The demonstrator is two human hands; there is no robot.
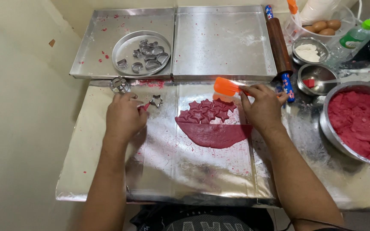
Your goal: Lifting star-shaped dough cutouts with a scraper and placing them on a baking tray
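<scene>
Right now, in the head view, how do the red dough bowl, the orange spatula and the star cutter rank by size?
1. Red dough bowl, clearly largest, though cut off by the frame edge.
2. Orange spatula, partly hidden by the right hand.
3. Star cutter, smallest.

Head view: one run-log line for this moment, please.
left hand: pinching red dough scrap beside star cutter | right hand: holding orange spatula | dough sheet: stars cut
</scene>
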